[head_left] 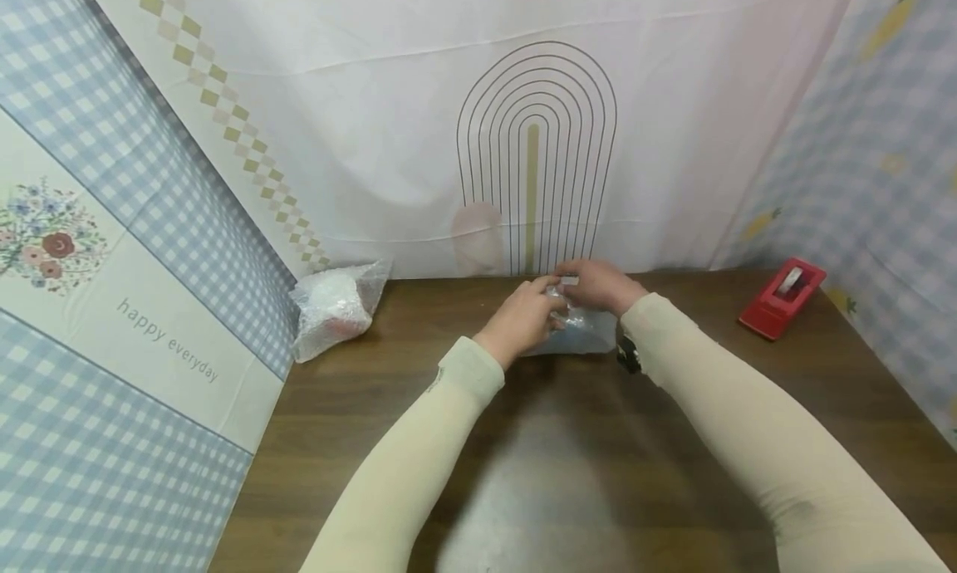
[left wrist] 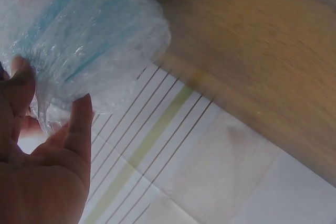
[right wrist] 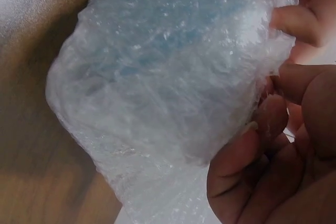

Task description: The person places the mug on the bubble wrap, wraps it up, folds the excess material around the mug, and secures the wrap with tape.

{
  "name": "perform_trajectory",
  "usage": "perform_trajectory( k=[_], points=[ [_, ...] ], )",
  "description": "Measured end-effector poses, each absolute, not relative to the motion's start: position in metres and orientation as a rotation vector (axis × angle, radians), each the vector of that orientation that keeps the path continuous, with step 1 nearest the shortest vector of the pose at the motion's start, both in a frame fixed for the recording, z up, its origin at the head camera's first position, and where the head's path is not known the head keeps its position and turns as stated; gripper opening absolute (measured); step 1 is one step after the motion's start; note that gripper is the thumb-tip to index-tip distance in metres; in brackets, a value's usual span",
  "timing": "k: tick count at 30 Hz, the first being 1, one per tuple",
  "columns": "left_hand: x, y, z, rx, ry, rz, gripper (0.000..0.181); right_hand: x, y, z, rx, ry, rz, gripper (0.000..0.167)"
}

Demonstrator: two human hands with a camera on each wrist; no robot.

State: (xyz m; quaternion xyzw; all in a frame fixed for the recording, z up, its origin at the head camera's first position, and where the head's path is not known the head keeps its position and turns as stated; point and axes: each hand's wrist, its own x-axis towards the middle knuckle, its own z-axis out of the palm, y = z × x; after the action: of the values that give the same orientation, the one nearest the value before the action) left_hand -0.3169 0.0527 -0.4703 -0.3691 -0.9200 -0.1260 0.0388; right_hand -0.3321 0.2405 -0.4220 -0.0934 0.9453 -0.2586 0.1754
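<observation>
A bundle of clear bubble wrap [head_left: 586, 336] with something blue inside sits near the table's back edge, between both hands. My left hand [head_left: 523, 320] pinches the gathered end of the wrap between thumb and fingers, as the left wrist view shows on the bubble wrap [left wrist: 100, 35]. From the other side my right hand [head_left: 601, 286] grips the same gathered edge with curled fingers, and the right wrist view shows the bubble wrap [right wrist: 157, 82] bulging beside them. A small whitish strip [head_left: 570, 281] shows at the right fingertips. What the blue thing is stays hidden.
Toward the back left lies another bubble-wrapped package [head_left: 336, 307], whitish with a reddish patch. A red tape dispenser [head_left: 781, 299] stands at the back right of the brown wooden table [head_left: 359, 440]. Printed cloth [head_left: 404, 124] hangs directly behind the table.
</observation>
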Motion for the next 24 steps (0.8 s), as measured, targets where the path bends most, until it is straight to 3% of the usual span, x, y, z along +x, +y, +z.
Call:
perform_trajectory(
  k=[14, 24],
  points=[
    [-0.324, 0.051, -0.468, -1.163, -2.897, -0.417, 0.017, -0.313, 0.258, -0.393, -0.104, 2.518, -1.126, 0.095],
    [-0.324, 0.053, -0.465, -1.121, -2.945, -0.509, 0.018, -0.302, 0.277, -0.404, -0.013, 2.510, -1.188, 0.067]
  ],
)
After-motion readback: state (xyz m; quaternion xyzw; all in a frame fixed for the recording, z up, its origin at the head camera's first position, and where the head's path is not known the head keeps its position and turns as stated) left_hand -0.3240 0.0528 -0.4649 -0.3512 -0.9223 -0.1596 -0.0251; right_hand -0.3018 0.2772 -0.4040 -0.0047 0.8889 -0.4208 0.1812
